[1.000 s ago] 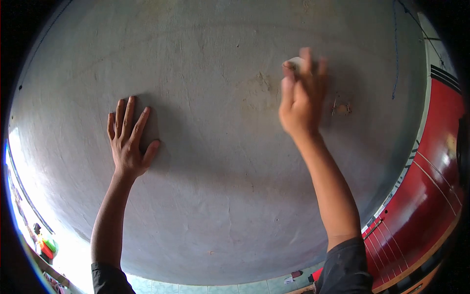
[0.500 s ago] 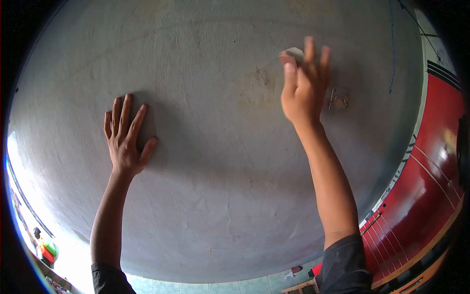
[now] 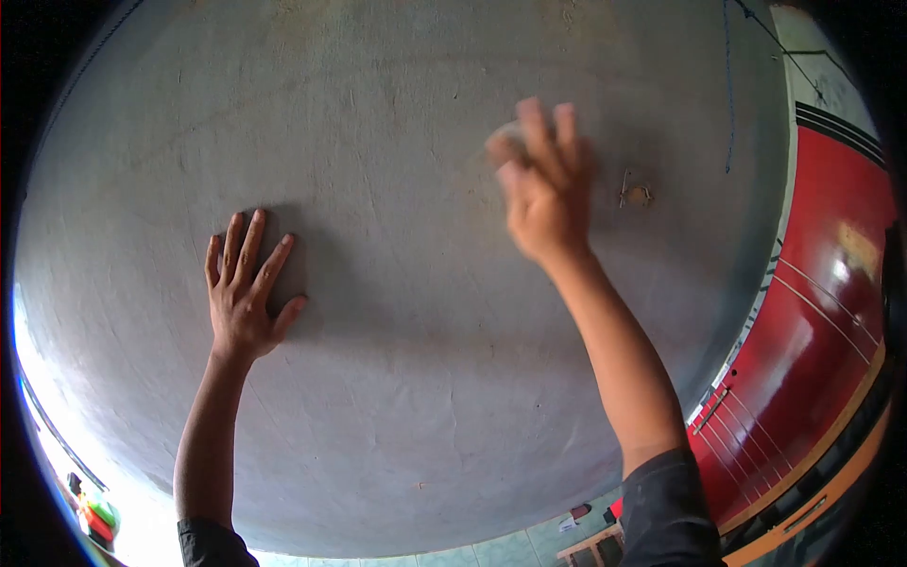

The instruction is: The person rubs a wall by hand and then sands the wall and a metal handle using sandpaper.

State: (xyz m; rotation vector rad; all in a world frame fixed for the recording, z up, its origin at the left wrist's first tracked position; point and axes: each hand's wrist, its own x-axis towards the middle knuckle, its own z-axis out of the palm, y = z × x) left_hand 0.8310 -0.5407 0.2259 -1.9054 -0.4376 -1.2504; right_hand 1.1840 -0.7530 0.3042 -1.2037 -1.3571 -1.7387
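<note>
In the head view, the left hand [image 3: 244, 307] is set at the left of the frame, open and palm down, with its fingers spread on the grey wall [image 3: 406, 283]; it seems to be placed there as a brace, so that weight can be leaned on it. At upper centre, a pale, thin piece [image 3: 508, 130] is gripped between the thumb and fingers of the right hand [image 3: 551, 203], and only its edge is shown. It appears to be kept low against the wall so that its face can be worked over the surface, but contact cannot be confirmed through the blur. The other fingers are extended, perhaps for balance. Right of that hand, a small broken patch [image 3: 639, 196] is left uncovered. A blue cord [image 3: 728, 94] is hung at upper right, beyond the patch.
</note>
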